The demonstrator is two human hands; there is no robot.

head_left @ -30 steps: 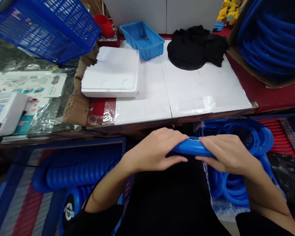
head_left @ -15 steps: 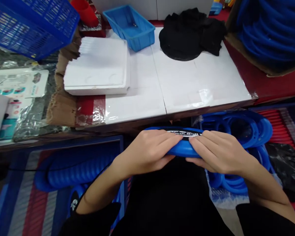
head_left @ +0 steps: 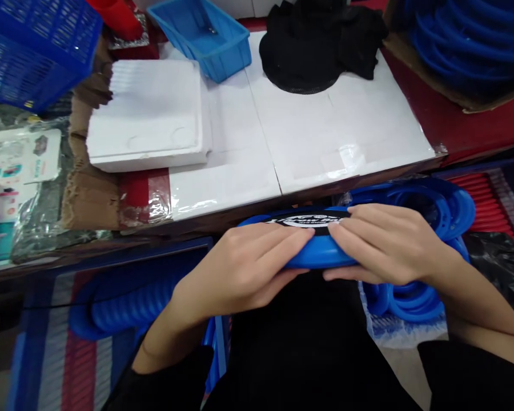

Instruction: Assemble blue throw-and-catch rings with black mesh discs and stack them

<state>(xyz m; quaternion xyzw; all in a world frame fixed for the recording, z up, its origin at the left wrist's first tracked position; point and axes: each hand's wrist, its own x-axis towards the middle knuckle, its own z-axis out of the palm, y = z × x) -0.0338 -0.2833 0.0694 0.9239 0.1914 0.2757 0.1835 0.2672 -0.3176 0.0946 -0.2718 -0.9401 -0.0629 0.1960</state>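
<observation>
Both my hands grip a blue plastic disc [head_left: 312,256] with a black-and-white label on top, held over my lap just below the table's front edge. My left hand [head_left: 240,268] wraps its left part, fingers over the top and thumb beneath. My right hand [head_left: 385,242] clasps its right part the same way. The fingertips of both hands nearly meet at the label. A pile of blue rings [head_left: 415,297] lies under and right of my right hand, on a clear bag.
A white-covered table [head_left: 346,131] holds a white foam block [head_left: 148,114], a small blue tray [head_left: 205,34] and black cloth [head_left: 317,45]. A blue basket [head_left: 29,45] stands at the far left, a carton of blue rings [head_left: 466,45] at the far right, stacked blue discs [head_left: 124,297] at lower left.
The disc has tilted up toward the table, so its label now shows. My fingers have slid onto its top. The view has dropped and shifted left.
</observation>
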